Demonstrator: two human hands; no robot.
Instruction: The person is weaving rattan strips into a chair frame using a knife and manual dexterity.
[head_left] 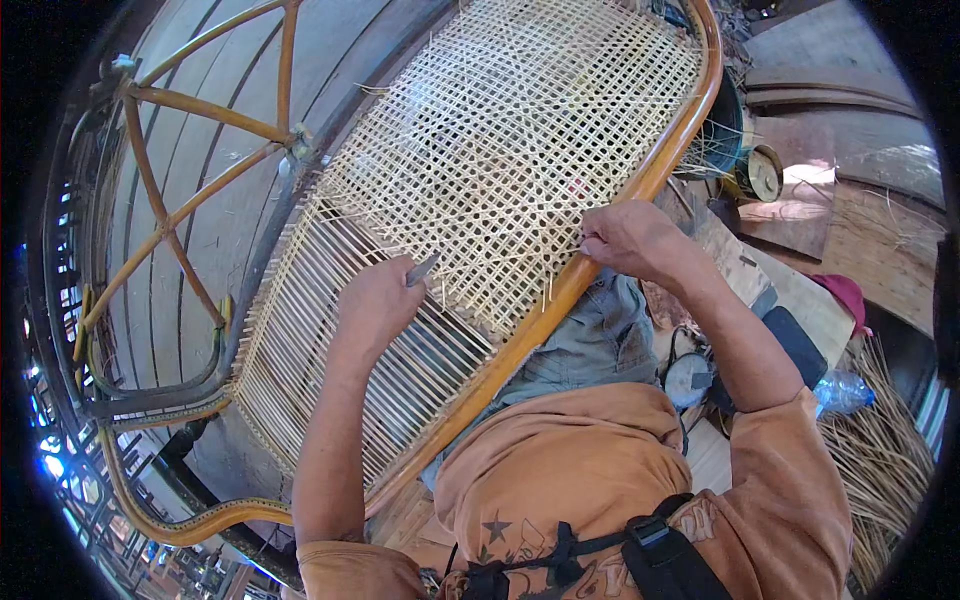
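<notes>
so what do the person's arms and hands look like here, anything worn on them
Both hands are bare: the left hand and right hand show no gloves, rings or watch. The forearms are bare too. Short orange sleeves of a T-shirt end above the elbows. A black strap with a buckle crosses the chest.

Glossy rattan frame (640, 190) w/ matt cane webbing (500, 150)
</notes>
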